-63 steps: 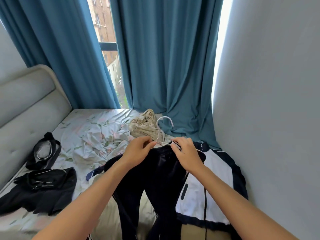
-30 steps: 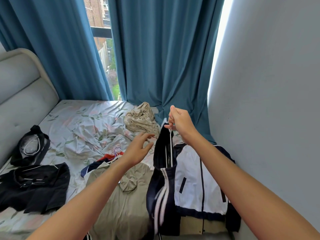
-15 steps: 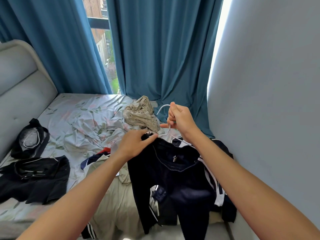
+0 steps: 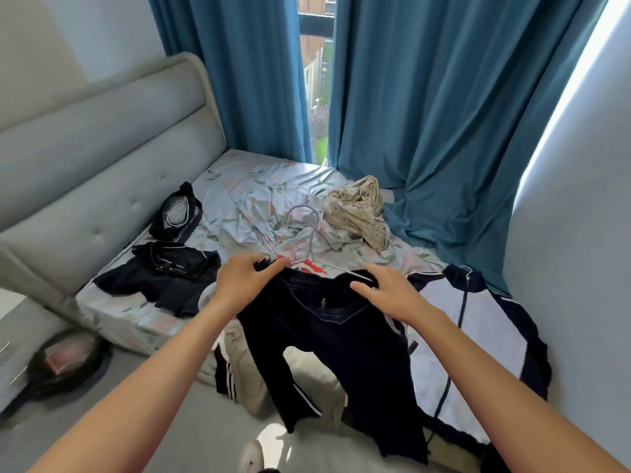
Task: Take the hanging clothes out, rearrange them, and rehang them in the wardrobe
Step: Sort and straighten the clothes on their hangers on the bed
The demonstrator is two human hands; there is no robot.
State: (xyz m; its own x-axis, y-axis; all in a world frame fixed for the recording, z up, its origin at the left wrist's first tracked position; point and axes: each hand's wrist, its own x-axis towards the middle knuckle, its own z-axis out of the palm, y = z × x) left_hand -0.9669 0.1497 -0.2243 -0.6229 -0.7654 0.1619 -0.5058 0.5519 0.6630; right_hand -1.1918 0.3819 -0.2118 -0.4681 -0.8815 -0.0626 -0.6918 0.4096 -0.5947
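trousers (image 4: 341,339) now lower, unlabelled

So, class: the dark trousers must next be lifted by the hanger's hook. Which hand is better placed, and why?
The left hand, probably. It grips the waistband corner of the dark trousers just beside the white hanger and its hook. The right hand holds the far corner, further from the hook.

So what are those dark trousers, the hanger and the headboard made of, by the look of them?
The dark trousers look like navy denim: matte cloth with pale contrast stitching at the waist. The hanger seems to be thin metal wire, possibly coated: slim, pale grey and bent into a hook. The headboard looks upholstered in matte grey fabric or faux leather, padded, with sewn-in buttons; which one is hard to tell.
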